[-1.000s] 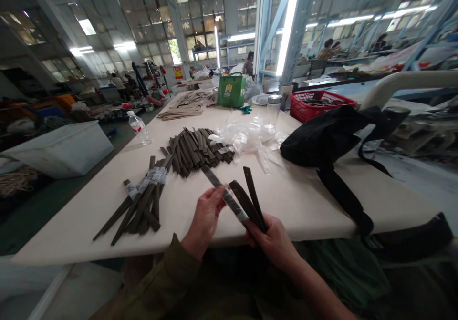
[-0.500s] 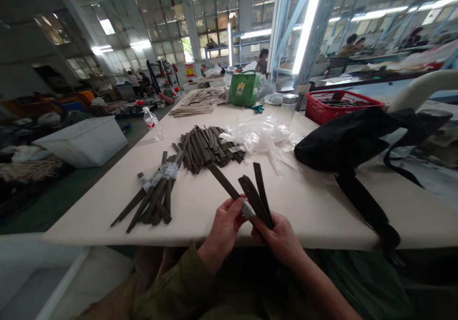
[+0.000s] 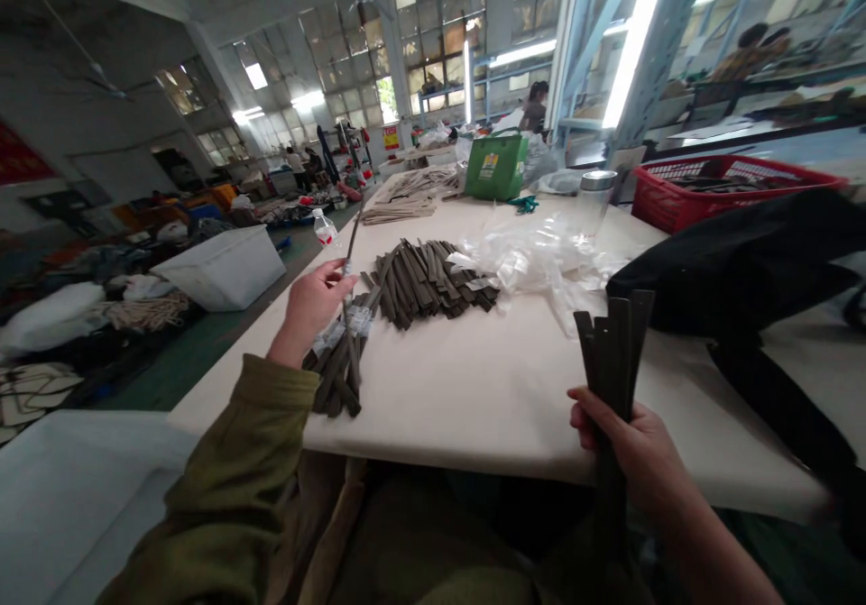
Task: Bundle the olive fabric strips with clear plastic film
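Note:
My left hand is at the left of the table, pinching a dark strip with a pale band round its middle. Seen nearly edge-on, this strip stands over a heap of banded strips, partly covered by my hand and sleeve. My right hand, near the front edge at the right, is closed round several dark flat strips. Their upper ends fan out above my fingers; the lower ends hang below the table edge. A larger pile of dark strips lies at mid-table.
Clear plastic bags lie beside the pile. A black bag and a red basket are at the right. Farther back are a glass jar, a green bag and a plastic bottle. A white bin stands left of the table.
My hands have moved apart. The left carried the banded strip left to the heap; the right moved right with the other strips. The view has turned slightly left.

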`<state>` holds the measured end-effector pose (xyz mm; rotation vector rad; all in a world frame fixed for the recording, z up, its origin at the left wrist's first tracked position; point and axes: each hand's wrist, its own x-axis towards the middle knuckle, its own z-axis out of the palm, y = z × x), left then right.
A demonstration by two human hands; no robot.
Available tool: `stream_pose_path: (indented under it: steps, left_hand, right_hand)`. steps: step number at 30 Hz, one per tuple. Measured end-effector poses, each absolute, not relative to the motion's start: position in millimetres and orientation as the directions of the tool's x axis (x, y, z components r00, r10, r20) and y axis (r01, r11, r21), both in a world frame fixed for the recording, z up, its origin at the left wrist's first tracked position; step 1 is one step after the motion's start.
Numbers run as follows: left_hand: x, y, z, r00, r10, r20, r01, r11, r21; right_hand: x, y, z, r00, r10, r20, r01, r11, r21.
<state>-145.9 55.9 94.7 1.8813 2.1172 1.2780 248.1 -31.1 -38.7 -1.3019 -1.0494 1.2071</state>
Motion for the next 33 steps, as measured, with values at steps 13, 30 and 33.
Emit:
stream_pose_path:
  steps: [13, 30, 33]
  left_hand:
    - [-178.6, 85.5, 35.3, -0.132, 0.987, 0.095, 0.987, 0.140, -0.078]
    - [168.4, 144.3, -28.5, 0.228, 0.965, 0.131, 0.824, -0.263, 0.502]
    - [173.9, 147.7, -35.7, 0.187, 0.970, 0.154, 0.808, -0.241, 0.537]
  right_hand:
    - [258.1, -28.8, -41.7, 0.132, 0.979, -0.156, -0.356, -0.100, -0.929]
    - [259.8, -29.3, -45.5, 0.261, 0.959, -0.107, -0.468, 0.029, -0.883]
    - [259.8, -28.6, -47.4, 0.264, 0.959, -0.107, -0.460, 0.027, -0.888]
